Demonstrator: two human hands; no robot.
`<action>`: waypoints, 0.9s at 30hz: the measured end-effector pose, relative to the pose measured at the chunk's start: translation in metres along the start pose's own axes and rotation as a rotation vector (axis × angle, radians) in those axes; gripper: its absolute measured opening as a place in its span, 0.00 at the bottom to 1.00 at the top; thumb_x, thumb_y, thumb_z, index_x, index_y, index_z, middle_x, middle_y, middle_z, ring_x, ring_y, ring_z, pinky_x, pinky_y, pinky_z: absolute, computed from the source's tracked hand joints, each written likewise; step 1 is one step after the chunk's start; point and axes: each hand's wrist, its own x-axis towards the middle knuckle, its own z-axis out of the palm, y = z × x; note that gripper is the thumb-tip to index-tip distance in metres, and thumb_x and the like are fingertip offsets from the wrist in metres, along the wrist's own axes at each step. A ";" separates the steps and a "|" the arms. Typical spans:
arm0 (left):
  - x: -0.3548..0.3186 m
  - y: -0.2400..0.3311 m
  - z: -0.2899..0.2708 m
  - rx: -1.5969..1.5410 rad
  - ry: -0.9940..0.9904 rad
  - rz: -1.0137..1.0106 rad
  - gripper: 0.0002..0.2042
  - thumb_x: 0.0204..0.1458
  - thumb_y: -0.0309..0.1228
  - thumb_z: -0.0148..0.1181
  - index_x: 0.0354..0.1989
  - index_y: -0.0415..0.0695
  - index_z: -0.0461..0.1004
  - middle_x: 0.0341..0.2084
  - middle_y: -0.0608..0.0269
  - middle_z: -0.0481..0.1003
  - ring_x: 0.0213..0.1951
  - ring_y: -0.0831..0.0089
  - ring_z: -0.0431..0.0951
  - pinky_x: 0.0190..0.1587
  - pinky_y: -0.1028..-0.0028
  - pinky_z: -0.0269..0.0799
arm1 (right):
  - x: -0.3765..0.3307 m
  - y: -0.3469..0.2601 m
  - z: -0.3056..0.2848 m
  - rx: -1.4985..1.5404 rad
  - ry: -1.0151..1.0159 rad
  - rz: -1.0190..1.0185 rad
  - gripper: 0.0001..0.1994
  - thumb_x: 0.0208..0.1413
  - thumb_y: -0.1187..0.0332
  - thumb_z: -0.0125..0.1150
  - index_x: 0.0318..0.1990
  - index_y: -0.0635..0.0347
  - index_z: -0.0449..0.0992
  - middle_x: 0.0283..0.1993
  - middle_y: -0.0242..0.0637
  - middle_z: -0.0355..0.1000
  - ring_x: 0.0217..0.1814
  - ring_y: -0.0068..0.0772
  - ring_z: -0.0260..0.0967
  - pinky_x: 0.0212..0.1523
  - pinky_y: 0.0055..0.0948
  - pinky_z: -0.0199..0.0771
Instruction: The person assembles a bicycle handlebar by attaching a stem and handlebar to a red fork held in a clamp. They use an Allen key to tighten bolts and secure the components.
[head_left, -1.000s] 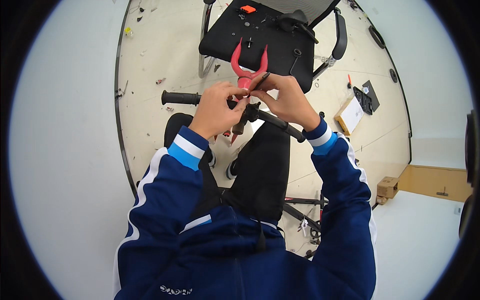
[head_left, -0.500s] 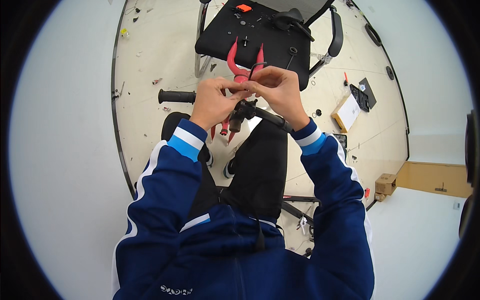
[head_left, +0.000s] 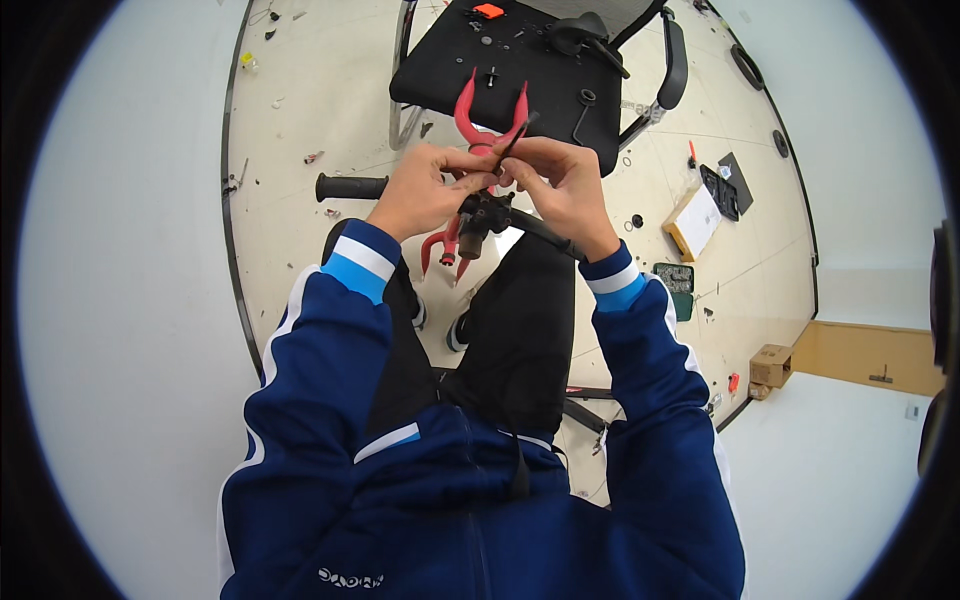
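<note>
My left hand (head_left: 425, 188) and my right hand (head_left: 560, 180) meet fingertip to fingertip above a black handlebar with its stem (head_left: 484, 215). A thin dark hex key (head_left: 521, 135), smeared by motion, sticks up from between the right thumb and fingers. The left thumb and forefinger are pinched close against the right fingertips; whatever lies between them is too small to make out. A black handlebar grip (head_left: 350, 188) reaches out to the left of my left hand. Just beyond my fingers is a red bicycle fork (head_left: 466, 108), and more red fork parts (head_left: 440, 245) show below the stem.
Ahead stands a black chair (head_left: 440, 75) with small metal parts, an orange item (head_left: 488, 11) and a black bicycle saddle (head_left: 578, 35) on its seat. On the floor to the right lie a white-and-yellow box (head_left: 695, 225), a black tool case (head_left: 720, 192) and a green case (head_left: 675, 285).
The hex key has turned in my right fingers and now points up to the right. My left hand has shifted slightly left and the left forearm has lowered.
</note>
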 end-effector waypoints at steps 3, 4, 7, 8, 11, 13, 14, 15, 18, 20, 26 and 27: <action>0.000 -0.004 0.004 0.006 0.065 0.016 0.11 0.50 0.25 0.69 0.43 0.40 0.84 0.30 0.57 0.83 0.31 0.74 0.80 0.39 0.74 0.75 | 0.002 -0.003 0.000 -0.044 0.021 0.023 0.09 0.54 0.75 0.68 0.41 0.72 0.81 0.37 0.40 0.82 0.36 0.26 0.80 0.41 0.23 0.80; 0.000 0.000 0.004 0.035 0.072 0.013 0.11 0.49 0.25 0.70 0.42 0.40 0.84 0.30 0.57 0.83 0.31 0.75 0.80 0.39 0.75 0.76 | 0.003 -0.003 0.001 -0.070 0.033 0.036 0.10 0.54 0.75 0.68 0.41 0.72 0.81 0.36 0.40 0.81 0.36 0.26 0.80 0.40 0.23 0.80; -0.001 0.000 0.007 0.077 0.122 0.065 0.09 0.49 0.25 0.71 0.39 0.37 0.84 0.30 0.58 0.83 0.31 0.77 0.80 0.38 0.76 0.75 | 0.002 0.000 0.002 0.005 0.046 0.042 0.10 0.53 0.73 0.69 0.40 0.71 0.81 0.35 0.39 0.81 0.35 0.25 0.80 0.38 0.22 0.80; -0.002 -0.001 0.009 0.082 0.144 0.093 0.08 0.50 0.25 0.70 0.38 0.36 0.84 0.29 0.59 0.83 0.31 0.77 0.80 0.37 0.76 0.75 | 0.002 -0.001 0.005 -0.034 0.065 0.026 0.09 0.53 0.73 0.69 0.40 0.70 0.81 0.34 0.39 0.81 0.35 0.25 0.80 0.38 0.22 0.80; -0.001 -0.002 0.011 0.047 0.181 -0.045 0.09 0.48 0.25 0.71 0.37 0.37 0.84 0.28 0.60 0.83 0.31 0.78 0.79 0.38 0.75 0.74 | 0.002 -0.006 0.011 -0.133 0.112 -0.014 0.08 0.53 0.73 0.69 0.38 0.70 0.81 0.33 0.38 0.81 0.34 0.24 0.80 0.37 0.21 0.79; -0.002 -0.001 0.010 0.055 0.161 -0.026 0.09 0.49 0.26 0.71 0.38 0.38 0.84 0.28 0.60 0.83 0.32 0.78 0.79 0.39 0.75 0.74 | 0.002 -0.008 0.013 -0.174 0.131 -0.021 0.07 0.53 0.74 0.68 0.37 0.69 0.81 0.33 0.38 0.81 0.33 0.24 0.80 0.38 0.21 0.79; -0.002 -0.001 0.009 0.059 0.151 -0.017 0.09 0.49 0.26 0.71 0.38 0.38 0.84 0.29 0.61 0.83 0.32 0.79 0.79 0.40 0.75 0.74 | 0.002 -0.007 0.012 -0.148 0.116 -0.016 0.07 0.54 0.74 0.68 0.37 0.69 0.82 0.33 0.38 0.81 0.34 0.24 0.80 0.38 0.21 0.79; -0.002 0.001 0.008 0.073 0.125 0.008 0.09 0.49 0.26 0.70 0.39 0.37 0.84 0.30 0.61 0.83 0.33 0.79 0.78 0.40 0.75 0.74 | 0.003 -0.006 0.010 -0.122 0.101 -0.011 0.06 0.54 0.74 0.67 0.37 0.69 0.82 0.33 0.38 0.81 0.34 0.24 0.80 0.39 0.21 0.79; 0.002 0.004 0.001 0.091 0.037 0.055 0.10 0.52 0.25 0.66 0.41 0.36 0.83 0.32 0.59 0.83 0.35 0.78 0.79 0.42 0.76 0.74 | 0.006 -0.006 -0.004 -0.110 -0.020 -0.003 0.08 0.56 0.76 0.65 0.41 0.72 0.81 0.37 0.41 0.81 0.38 0.25 0.79 0.43 0.24 0.79; 0.003 0.005 -0.002 0.076 -0.037 0.042 0.10 0.55 0.25 0.64 0.44 0.34 0.82 0.33 0.56 0.83 0.37 0.75 0.80 0.44 0.76 0.75 | 0.006 -0.008 -0.009 -0.135 -0.089 -0.018 0.08 0.55 0.77 0.64 0.42 0.71 0.81 0.37 0.40 0.81 0.38 0.24 0.77 0.44 0.25 0.78; 0.004 0.007 -0.003 -0.092 -0.152 0.013 0.11 0.57 0.22 0.60 0.46 0.32 0.81 0.37 0.56 0.83 0.39 0.73 0.82 0.47 0.75 0.76 | 0.011 -0.005 -0.020 -0.209 -0.173 -0.093 0.08 0.54 0.78 0.63 0.41 0.68 0.83 0.38 0.38 0.81 0.37 0.23 0.74 0.44 0.24 0.74; 0.004 0.007 -0.003 -0.081 -0.133 0.013 0.11 0.56 0.22 0.61 0.46 0.33 0.81 0.36 0.55 0.83 0.39 0.73 0.83 0.46 0.75 0.77 | 0.010 -0.007 -0.021 -0.216 -0.190 -0.077 0.08 0.55 0.78 0.63 0.42 0.70 0.82 0.40 0.40 0.81 0.40 0.25 0.75 0.47 0.26 0.75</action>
